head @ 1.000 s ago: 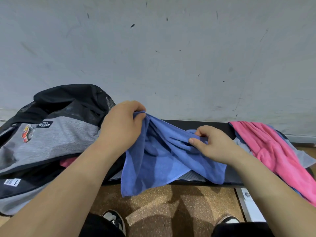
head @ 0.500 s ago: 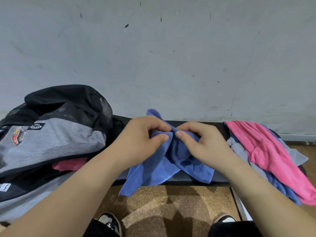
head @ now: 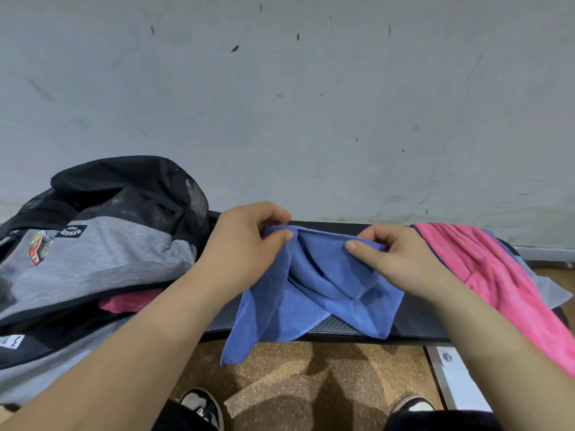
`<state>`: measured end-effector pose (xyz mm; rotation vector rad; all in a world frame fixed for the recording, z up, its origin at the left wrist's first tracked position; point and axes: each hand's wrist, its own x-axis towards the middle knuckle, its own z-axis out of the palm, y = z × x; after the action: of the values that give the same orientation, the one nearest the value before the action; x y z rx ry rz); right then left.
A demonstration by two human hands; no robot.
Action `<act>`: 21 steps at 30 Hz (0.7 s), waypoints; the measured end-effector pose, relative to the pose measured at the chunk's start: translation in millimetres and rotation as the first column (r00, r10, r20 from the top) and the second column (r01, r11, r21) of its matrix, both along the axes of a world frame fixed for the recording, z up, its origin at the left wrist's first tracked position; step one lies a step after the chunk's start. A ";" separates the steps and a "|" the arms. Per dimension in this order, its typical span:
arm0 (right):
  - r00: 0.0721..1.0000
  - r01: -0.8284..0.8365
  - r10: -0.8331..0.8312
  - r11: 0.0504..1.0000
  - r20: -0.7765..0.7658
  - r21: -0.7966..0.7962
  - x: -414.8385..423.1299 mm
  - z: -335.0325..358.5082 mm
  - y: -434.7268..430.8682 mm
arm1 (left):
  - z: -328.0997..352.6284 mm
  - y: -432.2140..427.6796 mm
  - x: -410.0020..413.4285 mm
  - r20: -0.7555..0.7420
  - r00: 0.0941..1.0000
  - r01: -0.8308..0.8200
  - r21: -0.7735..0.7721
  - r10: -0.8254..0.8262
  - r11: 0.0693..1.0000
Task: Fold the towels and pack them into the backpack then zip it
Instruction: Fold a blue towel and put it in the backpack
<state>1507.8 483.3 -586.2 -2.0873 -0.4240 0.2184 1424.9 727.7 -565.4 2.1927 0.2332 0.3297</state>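
A blue towel (head: 323,300) hangs crumpled over the front of a black bench (head: 413,325). My left hand (head: 245,244) pinches its upper left edge and my right hand (head: 401,259) pinches the upper right edge, stretching the top edge between them. A grey and black backpack (head: 93,259) lies open at the left, with a pink towel (head: 127,301) showing inside its opening. At the right, a pink towel (head: 497,275) lies on top of a grey towel (head: 544,287) and a blue one whose edge barely shows.
A scuffed grey wall (head: 311,104) rises right behind the bench. Below is a speckled brown floor (head: 295,374) with my two shoes at the bottom edge. A white metal bench leg (head: 451,374) runs down at the lower right.
My hands, which met at the middle of the blue towel half a second ago, have drawn apart, pulling its top edge straight between them.
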 end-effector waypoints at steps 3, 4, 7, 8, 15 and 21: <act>0.985 0.125 -0.094 0.966 -0.145 0.227 -5.4 0.0 2.6 | 2.5 -2.1 -1.2 -0.050 0.996 -0.079 0.010 0.079 0.997; 0.977 0.166 -0.119 0.945 -0.177 0.283 -8.4 1.7 5.1 | 3.3 -2.4 -1.1 -0.056 0.993 -0.105 0.016 0.106 0.994; 0.956 0.259 -0.182 0.890 -0.229 0.376 -17.3 12.5 11.9 | 3.5 -0.3 0.0 -0.018 0.989 -0.148 0.066 0.150 0.987; 0.956 0.269 -0.201 0.890 -0.211 0.369 -20.0 15.7 13.4 | 4.0 0.1 -0.4 0.018 0.988 -0.153 0.109 0.152 0.982; 0.981 0.192 -0.182 0.930 -0.062 0.314 -36.5 14.1 30.2 | -0.5 -17.4 -9.5 0.006 1.000 0.030 0.121 -0.031 0.992; 0.996 0.083 -0.060 0.924 -0.073 0.374 -40.8 7.4 38.0 | 3.2 -25.5 -9.4 -0.026 0.999 0.028 -0.261 -0.036 0.965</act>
<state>1467.0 521.3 -578.9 -1.7093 -0.3237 0.1429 1415.4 702.2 -562.2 1.9404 0.2435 0.2330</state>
